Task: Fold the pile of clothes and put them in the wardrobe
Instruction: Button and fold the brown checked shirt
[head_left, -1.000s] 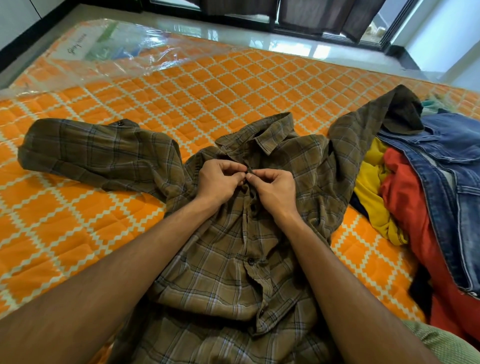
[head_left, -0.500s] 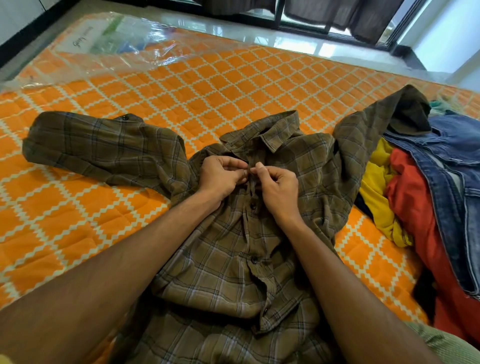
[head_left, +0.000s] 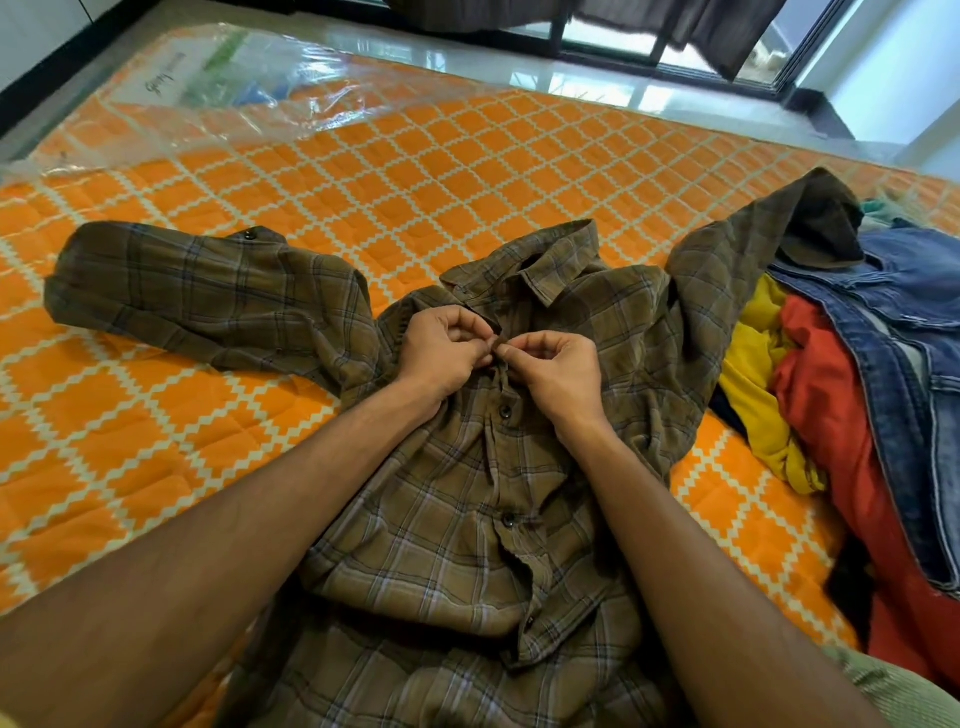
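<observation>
As left fingers (head_left: 467, 335) and right fingers (head_left: 530, 347) pinch the shirt (head_left: 457, 514), a mattress (head_left: 415, 171) lies beneath.

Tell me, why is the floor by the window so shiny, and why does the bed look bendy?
In the head view, window daylight glares off the floor and the plastic sheet; the wide lens bends the mattress edges; the shirt, left hand and right hand look sharp.

olive plaid shirt (head_left: 467, 519), orange lattice mattress (head_left: 415, 171)
</observation>
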